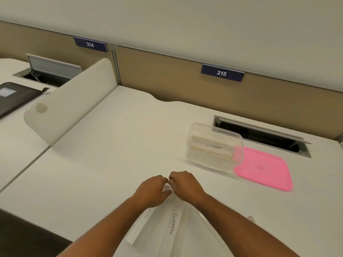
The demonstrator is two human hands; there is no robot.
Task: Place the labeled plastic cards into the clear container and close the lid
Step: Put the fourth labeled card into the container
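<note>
Both hands meet at the far ends of the white plastic cards lying low in the middle of the white surface [118,145]. Left hand [151,190] has fingers curled down onto the card ends, thumb out toward the right hand [185,184], whose fingers are bent and pinching at the same spot; exact grip cannot be told. White card labeled GIRAFEE [171,232] lies lengthwise toward the viewer, a second white card with partly hidden lettering [141,227] just left of it. Clear plastic container [215,147] sits well apart to the upper right, tilted, with cards inside, one reading ELEPHANT [213,146]. Pink flat lid [265,169] lies just right of the container, touching it, off. Blue tags 214 [90,44] and 215 [222,73] hang on the tan partition.
</note>
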